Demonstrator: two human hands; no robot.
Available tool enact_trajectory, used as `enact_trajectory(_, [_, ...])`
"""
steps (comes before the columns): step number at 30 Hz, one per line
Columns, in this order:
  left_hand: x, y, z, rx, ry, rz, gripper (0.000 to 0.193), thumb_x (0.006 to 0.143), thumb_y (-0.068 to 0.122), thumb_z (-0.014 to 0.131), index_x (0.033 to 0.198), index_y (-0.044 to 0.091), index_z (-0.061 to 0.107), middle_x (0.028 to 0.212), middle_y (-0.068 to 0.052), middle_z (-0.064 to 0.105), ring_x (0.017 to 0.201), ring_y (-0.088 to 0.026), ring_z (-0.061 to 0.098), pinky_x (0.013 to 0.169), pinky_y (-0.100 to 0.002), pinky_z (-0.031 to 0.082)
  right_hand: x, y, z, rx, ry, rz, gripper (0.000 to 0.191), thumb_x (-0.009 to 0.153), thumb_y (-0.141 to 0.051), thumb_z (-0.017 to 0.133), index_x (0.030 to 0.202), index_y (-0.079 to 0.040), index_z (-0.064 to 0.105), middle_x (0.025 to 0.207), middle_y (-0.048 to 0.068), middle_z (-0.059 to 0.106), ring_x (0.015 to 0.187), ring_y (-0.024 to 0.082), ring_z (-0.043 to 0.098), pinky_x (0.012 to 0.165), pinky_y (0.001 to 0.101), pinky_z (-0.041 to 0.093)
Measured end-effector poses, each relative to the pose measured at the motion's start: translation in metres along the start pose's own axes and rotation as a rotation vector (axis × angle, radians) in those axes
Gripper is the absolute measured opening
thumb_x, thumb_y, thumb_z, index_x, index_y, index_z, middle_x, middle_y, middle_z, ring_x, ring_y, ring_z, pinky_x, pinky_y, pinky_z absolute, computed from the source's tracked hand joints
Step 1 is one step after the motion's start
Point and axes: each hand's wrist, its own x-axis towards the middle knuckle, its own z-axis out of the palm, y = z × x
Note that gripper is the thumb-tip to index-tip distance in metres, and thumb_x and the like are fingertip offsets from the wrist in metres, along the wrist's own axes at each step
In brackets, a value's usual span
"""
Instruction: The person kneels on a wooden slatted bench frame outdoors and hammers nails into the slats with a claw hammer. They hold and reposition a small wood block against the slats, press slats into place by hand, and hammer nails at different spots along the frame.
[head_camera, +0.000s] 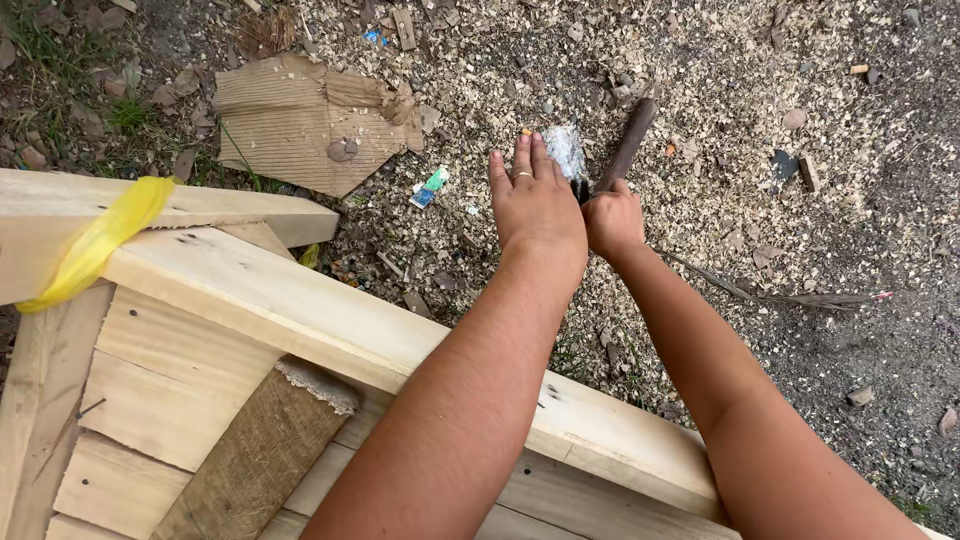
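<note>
Hands over sawdust | left hand: fingers flat, holding nothing | right hand: fingers gripping dark handle | clear bag: contents unclear

Dirt ground strewn with wood shavings, torn cardboard, plastic scraps (blue-green), pale wooden frame

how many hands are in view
2. The left hand is held flat and open beside a shiny wrapper; the right hand grips a dark handle.

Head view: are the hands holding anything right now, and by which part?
The right hand grips a dark wooden handle at its near end. The left hand is open, fingers straight, beside a crinkled clear wrapper; it grips nothing visible.
</note>
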Motion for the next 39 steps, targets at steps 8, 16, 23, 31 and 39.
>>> enact_trajectory(8, [0.006,-0.005,0.01,-0.02,0.132,0.006,0.082,0.096,0.018,0.061,0.162,0.013,0.013,0.171,-0.014,0.003,0.157,-0.028,0.003,0.12,-0.066,-0.007,-0.033,0.06,-0.075,1.14,0.207,0.283,0.049,0.08,0.007,0.077,0.125,-0.002,0.059,0.091,0.008,0.077,0.084,0.013,0.076,0.074,0.0327,0.06])
enact_trajectory(16, [-0.067,0.002,-0.034,-0.532,0.113,0.416,0.139,0.058,0.048,0.097,0.165,0.023,0.012,0.171,-0.009,0.006,0.158,-0.031,0.003,0.123,-0.063,-0.002,-0.105,0.083,-0.156,1.408,0.491,0.07,0.047,0.09,0.015,0.075,0.135,0.009,0.066,0.088,0.002,0.067,0.078,0.008,0.061,0.08,0.0262,0.055])
enact_trajectory(23, [-0.157,-0.012,-0.065,-1.04,0.854,0.39,0.068,0.062,0.017,0.081,0.126,0.005,0.064,0.12,-0.018,0.071,0.112,-0.032,0.069,0.091,-0.043,0.058,-0.136,-0.018,-0.149,1.647,0.892,-0.157,0.065,0.088,0.013,0.076,0.145,-0.001,0.05,0.085,0.001,0.064,0.08,0.007,0.06,0.079,0.022,0.051])
enact_trajectory(31, [-0.204,-0.065,-0.047,-1.334,1.095,0.099,0.011,0.076,0.005,0.068,0.085,0.005,0.062,0.076,-0.007,0.068,0.072,-0.013,0.064,0.066,-0.031,0.053,-0.157,-0.085,-0.195,0.594,0.856,-0.558,0.086,0.058,-0.024,0.088,0.136,-0.005,0.055,0.111,0.01,0.072,0.097,0.032,0.071,0.085,0.04,0.056])
enact_trajectory(39, [-0.23,-0.124,-0.005,-1.217,0.978,0.217,0.029,0.073,-0.005,0.067,0.099,0.006,0.063,0.093,-0.012,0.067,0.09,-0.016,0.061,0.082,-0.036,0.054,-0.169,-0.094,-0.162,0.186,-0.07,-0.153,0.05,0.077,-0.054,0.081,0.112,-0.018,0.075,0.085,0.01,0.077,0.082,0.031,0.075,0.076,0.0434,0.058])
